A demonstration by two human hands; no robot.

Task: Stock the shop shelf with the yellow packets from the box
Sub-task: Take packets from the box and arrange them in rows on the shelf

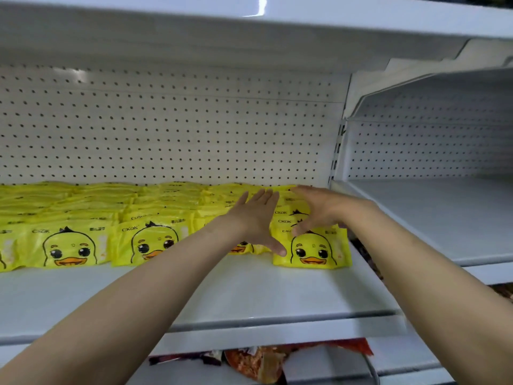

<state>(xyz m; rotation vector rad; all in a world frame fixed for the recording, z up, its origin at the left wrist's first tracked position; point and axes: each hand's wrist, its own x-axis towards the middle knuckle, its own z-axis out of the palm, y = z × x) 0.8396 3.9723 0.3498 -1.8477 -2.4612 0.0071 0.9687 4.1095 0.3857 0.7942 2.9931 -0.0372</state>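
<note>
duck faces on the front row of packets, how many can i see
3 in full: left packet, middle packet, right packet. A fourth sits mostly hidden behind the left hand; another is cut off at the left edge.

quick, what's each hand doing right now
Left hand: open, fingers straight, resting on the yellow packets.
Right hand: open, fingers spread over the rightmost stack, gripping nothing.

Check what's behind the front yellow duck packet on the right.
Behind the front yellow duck-face plastic packet a row of matching yellow packets runs back to the white perforated back panel. The right hand covers most of that row.
</note>
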